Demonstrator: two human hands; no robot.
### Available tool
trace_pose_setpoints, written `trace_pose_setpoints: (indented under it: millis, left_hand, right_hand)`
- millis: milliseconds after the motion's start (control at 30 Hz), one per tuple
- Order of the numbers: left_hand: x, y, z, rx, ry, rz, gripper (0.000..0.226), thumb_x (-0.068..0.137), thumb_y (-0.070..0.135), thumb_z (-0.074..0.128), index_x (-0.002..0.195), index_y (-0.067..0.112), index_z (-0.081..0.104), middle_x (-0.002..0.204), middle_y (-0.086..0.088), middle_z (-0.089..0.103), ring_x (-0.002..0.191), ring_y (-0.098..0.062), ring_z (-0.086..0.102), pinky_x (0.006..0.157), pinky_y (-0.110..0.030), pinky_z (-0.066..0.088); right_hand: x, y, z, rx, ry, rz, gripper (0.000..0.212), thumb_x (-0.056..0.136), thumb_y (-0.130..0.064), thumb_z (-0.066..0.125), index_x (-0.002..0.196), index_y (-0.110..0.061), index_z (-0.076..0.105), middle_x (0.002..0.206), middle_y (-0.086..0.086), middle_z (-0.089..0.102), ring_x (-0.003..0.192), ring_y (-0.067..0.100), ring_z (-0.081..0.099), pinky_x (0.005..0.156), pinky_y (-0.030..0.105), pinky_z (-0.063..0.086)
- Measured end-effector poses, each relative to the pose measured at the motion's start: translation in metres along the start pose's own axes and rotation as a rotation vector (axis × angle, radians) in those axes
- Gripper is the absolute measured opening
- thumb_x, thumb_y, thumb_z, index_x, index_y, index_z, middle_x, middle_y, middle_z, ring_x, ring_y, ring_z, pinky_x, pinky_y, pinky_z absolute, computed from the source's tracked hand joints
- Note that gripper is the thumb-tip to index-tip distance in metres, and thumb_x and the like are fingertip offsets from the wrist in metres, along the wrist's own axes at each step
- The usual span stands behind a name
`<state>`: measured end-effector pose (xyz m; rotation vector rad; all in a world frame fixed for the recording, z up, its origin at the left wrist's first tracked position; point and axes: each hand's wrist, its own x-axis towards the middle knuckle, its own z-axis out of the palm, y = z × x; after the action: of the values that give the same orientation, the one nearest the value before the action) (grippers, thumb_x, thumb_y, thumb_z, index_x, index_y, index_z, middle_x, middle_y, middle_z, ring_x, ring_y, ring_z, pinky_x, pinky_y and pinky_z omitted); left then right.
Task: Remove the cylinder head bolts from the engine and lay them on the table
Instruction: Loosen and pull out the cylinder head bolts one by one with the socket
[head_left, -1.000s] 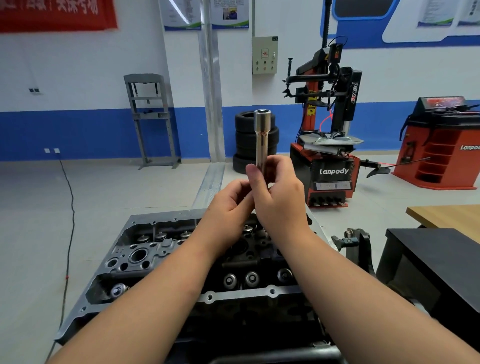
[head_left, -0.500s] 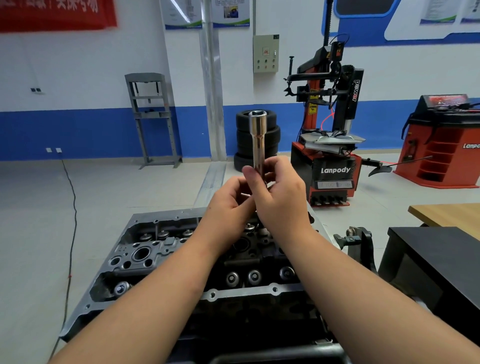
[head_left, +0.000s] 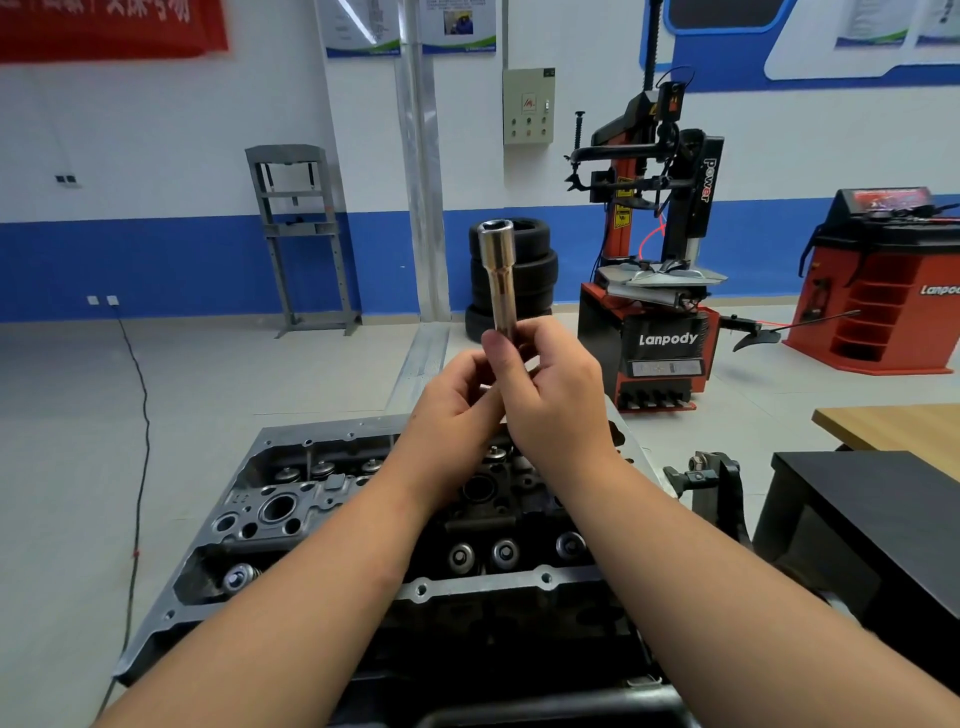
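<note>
Workshop floor (head_left: 62, 441) surrounds the engine (head_left: 322, 519), below both hands. Right hand (head_left: 558, 400) grips a long socket (head_left: 500, 275) upright above it; left hand (head_left: 457, 410) pinches its lower end. Bolts cannot be told apart.

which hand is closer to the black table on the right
Right. The right hand holds the socket above the engine, on the side toward the black table; the left hand sits just beyond it, farther away.
</note>
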<state>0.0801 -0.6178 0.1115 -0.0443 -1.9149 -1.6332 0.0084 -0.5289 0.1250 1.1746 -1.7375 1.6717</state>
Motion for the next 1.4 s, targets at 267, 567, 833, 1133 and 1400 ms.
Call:
trace_pose_setpoints:
  millis: [267,567,833,1133,1400]
  left_hand:
    - [0.0013,-0.0022,-0.0004,0.048,0.006,-0.016,0.015,0.104,0.03,0.063,0.119,0.029,0.067,0.105,0.006,0.078,0.096,-0.009,0.075,0.077,-0.024,0.059]
    - [0.0004,-0.0008,0.002,0.003,-0.02,-0.047,0.025,0.109,0.035,0.051,0.126,0.026,0.067,0.108,0.009,0.078,0.101,-0.006,0.073,0.08,-0.022,0.056]
    - [0.002,-0.0037,-0.0007,0.01,0.002,-0.015,0.015,0.101,0.035,0.064,0.116,0.036,0.067,0.11,0.008,0.078,0.101,-0.011,0.075,0.08,-0.029,0.062]
    - [0.0019,-0.0042,-0.0008,0.071,0.014,-0.011,0.016,0.098,0.043,0.064,0.113,0.038,0.069,0.106,0.006,0.078,0.097,-0.012,0.075,0.081,-0.032,0.063]
    - [0.0,0.0014,0.0028,-0.015,-0.019,-0.049,0.025,0.11,0.033,0.048,0.123,0.023,0.066,0.106,0.009,0.079,0.098,-0.005,0.074,0.076,-0.019,0.057]
  right_hand:
    - [0.0015,0.0,-0.002,-0.002,-0.005,0.027,0.017,0.096,-0.043,0.056,0.1,-0.027,0.054,0.084,-0.014,0.059,0.083,0.005,0.058,0.068,0.013,0.044]
    - [0.0023,0.0017,0.0009,-0.002,-0.034,0.027,0.031,0.1,-0.038,0.044,0.097,-0.016,0.065,0.082,-0.011,0.061,0.084,0.014,0.059,0.072,0.028,0.046]
    - [0.0005,0.0002,-0.0002,0.022,0.021,0.005,0.017,0.095,-0.038,0.058,0.093,-0.021,0.059,0.082,-0.005,0.064,0.078,0.013,0.061,0.068,0.027,0.049]
    - [0.0014,0.0018,-0.0001,0.03,-0.001,0.032,0.017,0.096,-0.043,0.057,0.102,-0.027,0.057,0.086,-0.013,0.063,0.081,0.006,0.061,0.067,0.018,0.046]
    - [0.0022,0.0019,0.0009,0.01,-0.021,-0.004,0.034,0.1,-0.037,0.045,0.095,-0.012,0.067,0.083,-0.001,0.065,0.083,0.017,0.06,0.072,0.031,0.048]
